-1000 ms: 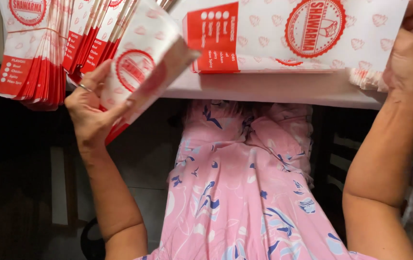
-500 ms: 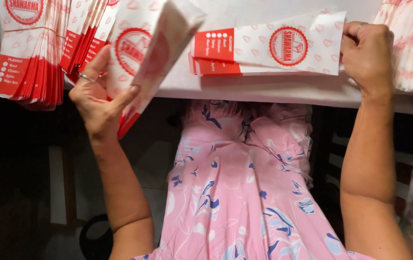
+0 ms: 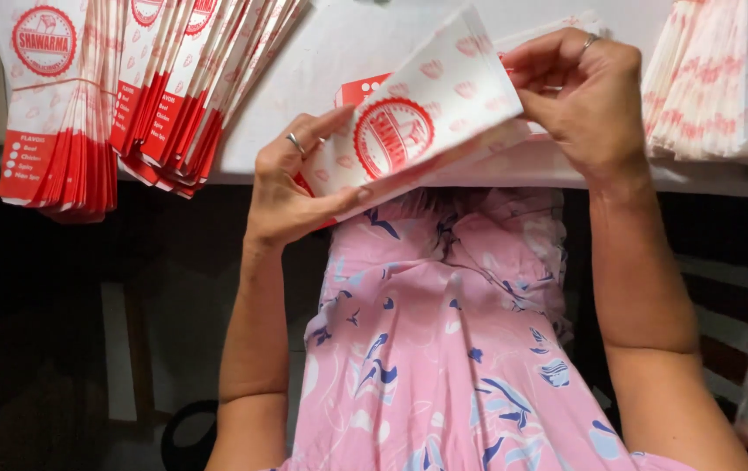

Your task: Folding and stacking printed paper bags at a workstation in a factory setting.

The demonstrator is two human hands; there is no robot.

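1. Since half a second ago, both hands have come together at the table edge: the right hand (image 3: 585,100) has moved in from the right, and the white paper sleeve with a round red stamp and pale heart print (image 3: 418,131) now spans between the two hands.
2. Right thumb and fingertips (image 3: 538,77) pinch the sleeve's upper right corner; a ring shows on one finger, and the wrist bends down towards the body.
3. Left hand (image 3: 291,187) grips the sleeve's lower left end, thumb (image 3: 332,202) lying along its lower edge and ringed fingers curled behind; its forearm rises straight from below.
4. That sleeve is tilted, its right end higher, held just above the edge of the white table (image 3: 348,39) and over the lap.
5. Under it a second sleeve of the same kind (image 3: 361,89) lies flat on the table, mostly covered.
6. To the left, a fanned stack of white-and-red sleeves (image 3: 165,96) overhangs the table edge, with a rubber-banded bundle (image 3: 51,105) just beside it.
7. At the far right another pile of sleeves (image 3: 714,78) rests on the table.
8. Below, a pink floral dress (image 3: 444,349) fills the middle.
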